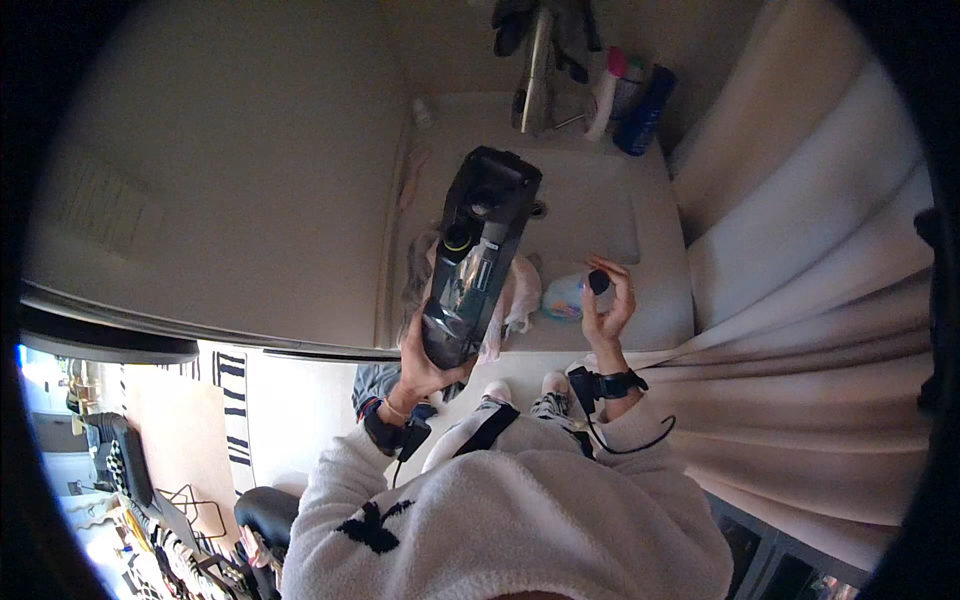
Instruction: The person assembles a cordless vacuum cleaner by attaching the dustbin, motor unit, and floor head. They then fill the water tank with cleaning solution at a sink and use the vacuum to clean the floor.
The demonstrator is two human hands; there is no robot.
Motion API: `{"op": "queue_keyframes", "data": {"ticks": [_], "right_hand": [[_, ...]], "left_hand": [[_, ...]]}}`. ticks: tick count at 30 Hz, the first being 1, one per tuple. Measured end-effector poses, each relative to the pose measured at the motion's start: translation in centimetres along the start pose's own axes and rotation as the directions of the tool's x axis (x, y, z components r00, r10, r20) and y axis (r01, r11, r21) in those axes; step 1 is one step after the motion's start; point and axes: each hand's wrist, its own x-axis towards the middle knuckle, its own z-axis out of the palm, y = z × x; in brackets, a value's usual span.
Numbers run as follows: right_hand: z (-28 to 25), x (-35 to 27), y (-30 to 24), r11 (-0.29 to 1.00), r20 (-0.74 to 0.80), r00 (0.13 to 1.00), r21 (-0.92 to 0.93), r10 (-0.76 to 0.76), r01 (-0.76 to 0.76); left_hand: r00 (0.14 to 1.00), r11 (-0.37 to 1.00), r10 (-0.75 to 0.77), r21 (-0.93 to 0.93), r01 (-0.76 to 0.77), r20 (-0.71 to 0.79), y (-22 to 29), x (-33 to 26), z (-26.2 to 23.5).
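My left hand (425, 362) grips the near end of a long black tank (463, 290) with a see-through body, held up over the sink area. A round opening ringed in yellow (457, 238) shows on its upper side. My right hand (613, 305) is closed around a dark round cap (599, 281). Right beside the cap is a pale bottle (565, 298) with a colourful label; I cannot tell whether the cap is still fixed to it. A crumpled pale plastic bag (521, 292) lies behind the tank, partly hidden by it.
The wide pale basin (590, 210) has a drain beside the tank. A metal faucet (537, 75) reaches over its back, with dark cloths hanging there. A blue bottle (645, 110) and a white bottle (604, 95) stand back right. A pale curtain (780, 330) hangs along the right.
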Motion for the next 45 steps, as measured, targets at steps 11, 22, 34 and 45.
{"op": "queue_keyframes", "data": {"ticks": [11, 22, 34, 45], "right_hand": [[-2.6, 2.1, 4.1, 0.967, -0.365, 0.931, -0.244, -0.015, -0.080], [-10.4, 10.3, 7.5, 0.751, -0.285, 0.920, -0.660, -0.269, 0.015], [11.7, 25.5, 19.8, 0.686, 0.531, 0.820, -0.679, 0.213, 0.262], [10.7, 26.4, 25.3, 0.717, 0.545, 0.737, -0.687, 0.399, 0.120]], "left_hand": [[0.998, 1.000, -0.026, -0.001, 0.026, 0.059, -0.7, 0.1, -0.1], [0.992, 0.970, -0.100, 0.229, 0.081, 0.072, -1.2, 1.2, 2.2], [0.979, 0.907, -0.204, 0.375, 0.193, -0.011, -0.7, 6.3, 5.4], [0.974, 0.915, -0.226, 0.340, 0.219, -0.019, 3.5, 10.9, 6.1]]}}
